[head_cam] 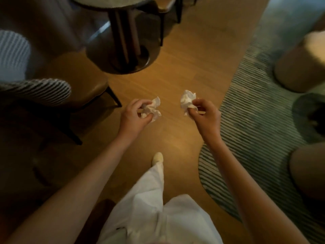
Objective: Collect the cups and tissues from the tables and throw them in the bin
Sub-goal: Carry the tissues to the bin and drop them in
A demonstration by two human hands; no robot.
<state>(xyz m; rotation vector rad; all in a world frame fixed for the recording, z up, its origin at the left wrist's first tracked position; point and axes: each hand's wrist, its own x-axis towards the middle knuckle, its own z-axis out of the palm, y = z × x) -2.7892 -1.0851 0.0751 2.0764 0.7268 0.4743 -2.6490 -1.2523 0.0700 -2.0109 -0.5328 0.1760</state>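
My left hand [134, 116] pinches a crumpled white tissue [153, 110] between thumb and fingers, held out over the wooden floor. My right hand [205, 114] pinches a second crumpled white tissue [187, 101] the same way, a little to the right. Both arms reach forward at waist height. No cup and no bin show in this view.
A round table [112, 2] on a dark pedestal base [123, 57] stands ahead. A chair with a striped back [38, 90] sits at left. A striped green rug [255, 111] with beige poufs [302, 67] lies at right. My white trousers and shoe [158, 158] are below.
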